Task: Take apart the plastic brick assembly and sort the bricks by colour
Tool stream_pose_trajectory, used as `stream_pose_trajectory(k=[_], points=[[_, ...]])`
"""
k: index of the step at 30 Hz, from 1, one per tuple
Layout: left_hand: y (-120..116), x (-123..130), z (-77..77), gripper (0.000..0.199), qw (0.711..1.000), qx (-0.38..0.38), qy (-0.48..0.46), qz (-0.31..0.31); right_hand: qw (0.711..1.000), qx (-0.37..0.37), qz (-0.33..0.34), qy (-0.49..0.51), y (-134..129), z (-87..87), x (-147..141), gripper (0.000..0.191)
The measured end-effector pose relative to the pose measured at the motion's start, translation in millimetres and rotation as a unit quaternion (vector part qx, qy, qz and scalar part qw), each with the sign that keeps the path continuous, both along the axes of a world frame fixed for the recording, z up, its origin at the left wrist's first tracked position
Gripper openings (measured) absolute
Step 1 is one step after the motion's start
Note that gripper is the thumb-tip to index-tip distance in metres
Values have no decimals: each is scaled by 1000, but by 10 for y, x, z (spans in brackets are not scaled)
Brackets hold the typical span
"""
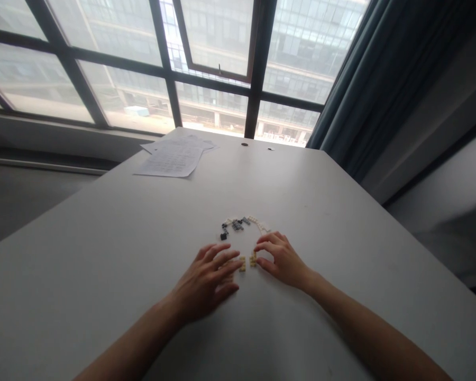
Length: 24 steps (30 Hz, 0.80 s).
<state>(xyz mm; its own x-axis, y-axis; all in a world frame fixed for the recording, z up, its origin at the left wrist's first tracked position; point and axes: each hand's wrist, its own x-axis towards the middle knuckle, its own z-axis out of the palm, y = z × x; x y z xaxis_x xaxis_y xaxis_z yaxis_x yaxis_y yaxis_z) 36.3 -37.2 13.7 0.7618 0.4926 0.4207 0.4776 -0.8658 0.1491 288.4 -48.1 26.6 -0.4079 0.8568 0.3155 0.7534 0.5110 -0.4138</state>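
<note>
Small tan toy building bricks lie on the white table between my hands. My left hand (213,273) hovers low over them or rests on them, its fingers apart, partly covering a tan brick (243,264) near its fingertips. More tan pieces show beneath that palm, mostly hidden. To the right, my right hand (280,257) has its thumb and index fingertip at the edge of another tan brick (253,261). Beyond the hands, loose pieces form an arc: a black brick (223,236), grey bricks (237,226) and a white strip of bricks (256,223).
Printed paper sheets (170,159) lie at the table's far left. Two small round fittings, one a dark hole (244,144), are near the far edge. The white table (150,222) ends before large windows; a dark blue curtain (353,90) hangs at the right.
</note>
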Motion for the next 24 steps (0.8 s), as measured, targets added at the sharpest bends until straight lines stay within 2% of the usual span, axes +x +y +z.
stream_pose_trajectory(k=[3, 8, 16, 21, 24], points=[[-2, 0, 27, 39, 999, -19, 37, -22, 1000, 4, 19, -5, -26, -50, -84, 14], [-3, 5, 14, 34, 1000, -19, 16, -16, 999, 7, 29, -26, -11, -119, -172, 11], [-1, 4, -23, 35, 1000, -17, 8, -16, 999, -3, 6, -44, -55, -90, -131, 14], [-8, 1, -24, 39, 1000, -7, 21, -14, 999, -16, -23, -42, -83, -101, -57, 27], [-27, 50, -9, 45, 999, 0, 45, -2, 998, -22, -31, -40, -88, -138, -25, 24]])
